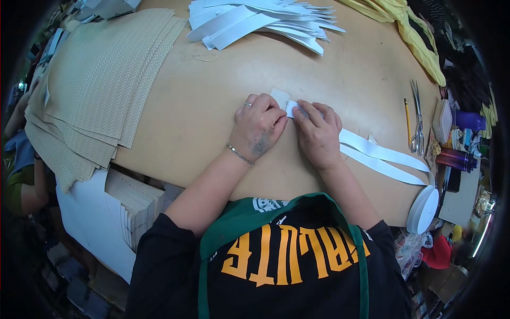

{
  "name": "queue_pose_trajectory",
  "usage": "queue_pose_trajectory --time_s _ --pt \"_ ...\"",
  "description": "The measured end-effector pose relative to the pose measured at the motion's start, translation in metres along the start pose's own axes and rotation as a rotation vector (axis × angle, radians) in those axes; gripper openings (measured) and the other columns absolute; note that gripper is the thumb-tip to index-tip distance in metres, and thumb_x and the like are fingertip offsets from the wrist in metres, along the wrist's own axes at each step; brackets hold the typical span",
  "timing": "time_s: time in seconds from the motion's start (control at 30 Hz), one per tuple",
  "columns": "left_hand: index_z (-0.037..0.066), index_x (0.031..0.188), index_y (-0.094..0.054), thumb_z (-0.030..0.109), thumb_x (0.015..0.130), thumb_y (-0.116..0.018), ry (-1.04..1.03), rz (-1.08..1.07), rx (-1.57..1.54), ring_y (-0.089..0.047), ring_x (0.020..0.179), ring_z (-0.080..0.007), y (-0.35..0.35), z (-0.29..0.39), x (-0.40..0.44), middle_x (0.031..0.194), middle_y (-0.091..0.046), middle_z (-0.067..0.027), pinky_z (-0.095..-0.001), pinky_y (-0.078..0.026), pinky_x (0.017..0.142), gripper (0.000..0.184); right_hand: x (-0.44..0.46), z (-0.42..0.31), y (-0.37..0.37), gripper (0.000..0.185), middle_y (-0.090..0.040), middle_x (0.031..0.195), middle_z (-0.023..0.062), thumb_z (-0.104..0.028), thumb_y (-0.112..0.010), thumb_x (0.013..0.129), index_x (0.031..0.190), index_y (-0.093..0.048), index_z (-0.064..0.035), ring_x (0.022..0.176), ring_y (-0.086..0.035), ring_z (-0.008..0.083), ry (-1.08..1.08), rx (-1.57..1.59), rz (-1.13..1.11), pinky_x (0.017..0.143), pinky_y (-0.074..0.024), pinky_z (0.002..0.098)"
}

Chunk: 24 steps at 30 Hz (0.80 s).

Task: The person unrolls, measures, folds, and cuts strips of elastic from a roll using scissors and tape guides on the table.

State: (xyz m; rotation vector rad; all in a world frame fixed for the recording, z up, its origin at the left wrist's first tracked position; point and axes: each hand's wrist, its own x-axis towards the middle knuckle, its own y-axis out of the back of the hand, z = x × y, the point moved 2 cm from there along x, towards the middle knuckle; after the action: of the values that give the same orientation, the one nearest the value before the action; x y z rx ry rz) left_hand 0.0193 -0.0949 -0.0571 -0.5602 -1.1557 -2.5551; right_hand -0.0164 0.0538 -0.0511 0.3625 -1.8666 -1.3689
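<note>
A white strip runs from a white roll at the table's right edge to my right hand. The fingers of that hand are pressed together on the strip's end, flat on the table. Just left of it, my left hand is closed in a pinch beside a small pale piece. Its fingertips nearly touch the strip's end, and what they pinch is hidden. The strip lies in two lengths right of my right hand.
Woven beige sheets overhang the table's left side. White cut strips are piled at the back. Scissors and a yellow pencil lie at the right, near bottles. Yellow fabric is at the back right. Another person's arm shows at far left.
</note>
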Motion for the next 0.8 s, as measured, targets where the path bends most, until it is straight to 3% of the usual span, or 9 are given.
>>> queue_pose_trajectory --time_s 0.5,0.8 --pt "0.007 0.075 -0.066 0.008 0.067 -0.071 0.034 -0.017 -0.009 -0.052 0.077 -0.0231 -0.001 -0.001 0.000 0.081 -0.055 -0.0035 -0.0349 -0.045 0.066 0.010 0.003 0.000 0.001 0.030 -0.057 0.108 -0.0003 -0.013 -0.058 0.070 0.098 -0.064 -0.0084 0.093 -0.054 0.0205 0.044 -0.011 -0.028 0.085 -0.0378 0.0372" --pt "0.010 0.095 -0.066 0.014 0.067 -0.071 0.098 -0.103 -0.012 -0.049 0.091 -0.0261 0.004 0.000 0.002 0.097 -0.053 -0.0083 -0.0360 -0.044 0.076 0.029 0.005 0.010 0.002 0.029 -0.058 0.109 -0.0003 -0.013 -0.059 0.070 0.099 -0.063 -0.0103 0.093 -0.054 0.0208 0.092 0.098 -0.057 0.081 -0.0408 0.0377"
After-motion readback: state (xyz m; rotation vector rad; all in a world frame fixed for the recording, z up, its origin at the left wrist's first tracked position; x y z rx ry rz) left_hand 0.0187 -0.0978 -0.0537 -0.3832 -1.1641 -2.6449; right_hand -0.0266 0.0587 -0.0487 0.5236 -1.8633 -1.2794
